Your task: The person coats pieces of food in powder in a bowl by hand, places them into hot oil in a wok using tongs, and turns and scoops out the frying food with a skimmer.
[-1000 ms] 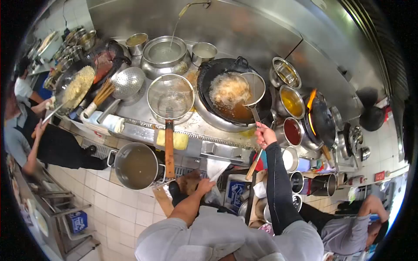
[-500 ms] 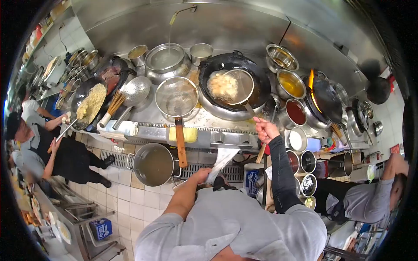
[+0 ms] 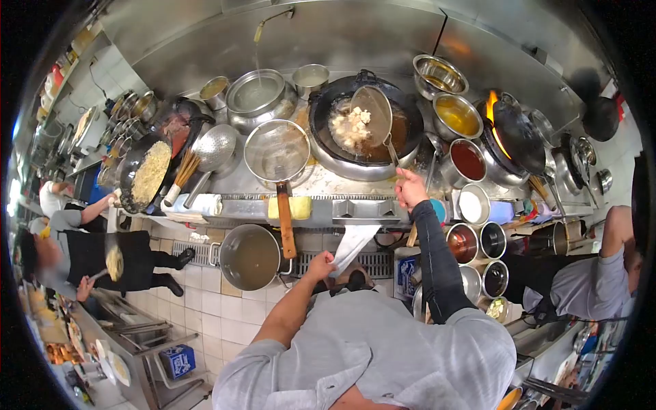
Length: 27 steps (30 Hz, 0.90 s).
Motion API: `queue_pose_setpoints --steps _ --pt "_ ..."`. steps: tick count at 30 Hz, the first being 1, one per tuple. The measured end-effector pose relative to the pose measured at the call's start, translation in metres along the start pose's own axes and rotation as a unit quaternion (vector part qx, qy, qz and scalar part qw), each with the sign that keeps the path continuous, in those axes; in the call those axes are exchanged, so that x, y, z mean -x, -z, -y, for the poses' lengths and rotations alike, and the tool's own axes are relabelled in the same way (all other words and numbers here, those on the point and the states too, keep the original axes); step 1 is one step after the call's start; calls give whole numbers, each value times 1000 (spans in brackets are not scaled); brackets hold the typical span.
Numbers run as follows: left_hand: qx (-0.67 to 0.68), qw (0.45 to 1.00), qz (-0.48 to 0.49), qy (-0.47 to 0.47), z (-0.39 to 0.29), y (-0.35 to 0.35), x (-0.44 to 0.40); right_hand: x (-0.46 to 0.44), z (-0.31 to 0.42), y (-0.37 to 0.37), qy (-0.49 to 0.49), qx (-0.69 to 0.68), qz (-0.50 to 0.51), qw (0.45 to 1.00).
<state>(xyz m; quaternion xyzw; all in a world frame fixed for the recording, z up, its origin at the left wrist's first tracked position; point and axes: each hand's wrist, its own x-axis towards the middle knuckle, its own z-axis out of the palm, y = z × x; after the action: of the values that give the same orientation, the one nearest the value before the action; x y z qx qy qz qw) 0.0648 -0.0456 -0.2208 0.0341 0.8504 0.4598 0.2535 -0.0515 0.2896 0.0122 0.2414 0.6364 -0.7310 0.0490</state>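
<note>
My right hand is closed around the handle of a mesh strainer. The strainer's bowl is tilted inside a large black wok. Pale chunks of food cluster against its left side, in bubbling brown oil. Lower down, my left hand grips one end of a white cloth that stretches up to the counter edge. A second strainer with a wooden handle rests left of the wok, touched by neither hand.
A flame burns beside another wok at the right. Steel pots of red sauce and yellow liquid stand between the woks. A big pot sits low at left. Co-workers stand on both sides.
The strainer has tilted up onto its side and shifted slightly left, with food chunks now spread at its left. At far left, a co-worker's ladle has left the wok, carrying food.
</note>
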Motion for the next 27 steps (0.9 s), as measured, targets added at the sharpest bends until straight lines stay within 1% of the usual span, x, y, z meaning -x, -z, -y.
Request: queue_pose_setpoints --steps 1,3,4,7,8,9,11,13,14,17,18,20,22,25,27 --pt "-79 997 4 -18 5 0 3 -2 -2 -1 1 2 -4 1000" --pt "-235 970 12 -54 6 6 7 -5 -2 1 11 22 -9 1000" --pt "-214 975 36 -46 3 10 14 -6 -3 3 20 38 -14 999" --pt "-161 985 57 -4 -6 12 24 -12 -6 12 50 56 -31 997" --pt "-132 990 50 -28 -9 11 29 -14 -6 17 57 57 -34 996" --pt "-99 993 56 -21 -16 12 34 -13 -4 21 66 58 -36 995" --pt "-31 997 67 -7 -29 15 40 -8 2 33 49 -15 -21 998" --pt "-14 998 66 6 -26 14 37 -7 9 49 41 -91 6 995" --pt "-5 998 66 13 -25 14 37 -7 13 56 37 -103 -5 994" --pt "110 992 46 33 -36 16 45 -16 18 78 71 -23 -60 995" --pt "138 987 63 49 -3 7 32 -15 22 82 81 -10 -79 994" --pt "162 986 31 40 -10 5 37 -18 21 88 80 28 -93 992" --pt "173 985 9 29 -37 12 48 -18 14 91 84 49 -101 990" --pt "142 988 -32 43 -15 3 40 -7 -1 84 50 -24 -66 996" --pt "106 992 -59 22 -2 -2 30 5 -4 77 8 -132 -44 990"
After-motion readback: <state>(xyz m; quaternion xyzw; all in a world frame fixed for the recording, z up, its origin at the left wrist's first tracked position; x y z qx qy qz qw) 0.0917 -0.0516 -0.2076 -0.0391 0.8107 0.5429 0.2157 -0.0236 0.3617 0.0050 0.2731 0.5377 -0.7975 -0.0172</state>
